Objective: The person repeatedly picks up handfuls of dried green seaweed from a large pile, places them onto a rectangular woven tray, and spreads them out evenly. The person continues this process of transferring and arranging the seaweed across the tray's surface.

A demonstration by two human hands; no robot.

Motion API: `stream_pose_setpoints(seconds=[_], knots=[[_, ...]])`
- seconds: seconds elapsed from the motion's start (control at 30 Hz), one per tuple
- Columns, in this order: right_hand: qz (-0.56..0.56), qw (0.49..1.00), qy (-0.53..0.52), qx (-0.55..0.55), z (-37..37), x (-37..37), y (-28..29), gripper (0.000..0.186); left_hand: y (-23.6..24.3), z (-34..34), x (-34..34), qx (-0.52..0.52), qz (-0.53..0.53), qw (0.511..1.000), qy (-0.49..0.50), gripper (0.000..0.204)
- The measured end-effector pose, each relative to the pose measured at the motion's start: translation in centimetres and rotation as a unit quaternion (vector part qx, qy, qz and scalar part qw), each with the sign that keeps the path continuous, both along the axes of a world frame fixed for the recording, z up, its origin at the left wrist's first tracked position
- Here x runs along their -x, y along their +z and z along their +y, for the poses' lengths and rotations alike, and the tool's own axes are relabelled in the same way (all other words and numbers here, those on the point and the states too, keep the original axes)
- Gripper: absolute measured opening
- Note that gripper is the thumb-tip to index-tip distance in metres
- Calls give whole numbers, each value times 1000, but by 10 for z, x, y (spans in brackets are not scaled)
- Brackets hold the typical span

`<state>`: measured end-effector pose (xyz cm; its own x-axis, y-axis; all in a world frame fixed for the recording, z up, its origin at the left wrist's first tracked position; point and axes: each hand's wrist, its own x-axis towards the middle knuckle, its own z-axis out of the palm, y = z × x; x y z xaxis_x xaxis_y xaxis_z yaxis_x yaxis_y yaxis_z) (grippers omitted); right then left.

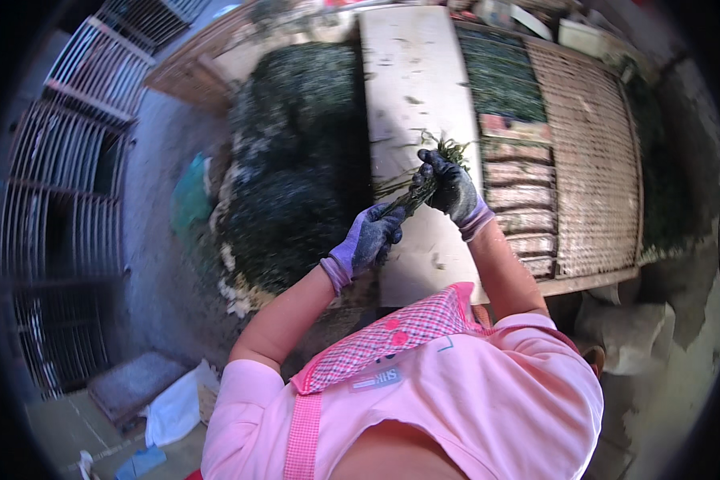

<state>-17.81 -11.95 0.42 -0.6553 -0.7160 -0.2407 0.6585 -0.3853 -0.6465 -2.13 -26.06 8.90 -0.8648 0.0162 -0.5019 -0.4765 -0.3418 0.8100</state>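
Both of my hands wear purple gloves with dark, stained palms and fingers. My left hand (364, 240) is closed round the lower end of a bunch of thin green plant stems (408, 198). Higher up the same bunch, my right hand (454, 190) grips it, and loose leafy tips stick out past its fingers. The bunch is held slantwise above a long pale board (424, 268) dotted with small dark plant scraps. To the left of the board lies a large heap of dark green plants (296, 160), smeared by motion.
Right of the board stands a slatted wooden rack (592, 160), with green plants (500, 76) laid over its far part. A green bag (190, 196) sits left of the heap. Barred frames (64, 176) line the far left. White cloth (176, 410) lies at the lower left.
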Motion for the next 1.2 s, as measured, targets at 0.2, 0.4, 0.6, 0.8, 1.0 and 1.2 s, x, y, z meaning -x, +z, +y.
stream_pose_setpoints(seconds=[0.2, 0.4, 0.6, 0.8, 1.0, 1.2], knots=[[149, 978, -133, 60, 235, 172, -27, 28, -55, 128, 176, -27, 27, 999, 9, 25], [146, 677, -167, -702, 382, 245, -41, 31, -123, 194, 278, 631, 44, 754, -174, 17], [382, 774, -62, -501, 240, 194, -53, 30, -142, 148, 283, 233, -102, 961, -110, 36], [424, 793, -101, -425, 221, 184, -72, 22, -96, 39, 214, 377, 43, 925, -26, 19], [483, 661, -45, -573, 107, 128, -28, 25, -120, 44, 168, 504, 212, 836, 49, 46], [622, 596, -111, -497, 117, 134, -80, 27, -143, -90, 119, 564, 19, 781, 269, 38]])
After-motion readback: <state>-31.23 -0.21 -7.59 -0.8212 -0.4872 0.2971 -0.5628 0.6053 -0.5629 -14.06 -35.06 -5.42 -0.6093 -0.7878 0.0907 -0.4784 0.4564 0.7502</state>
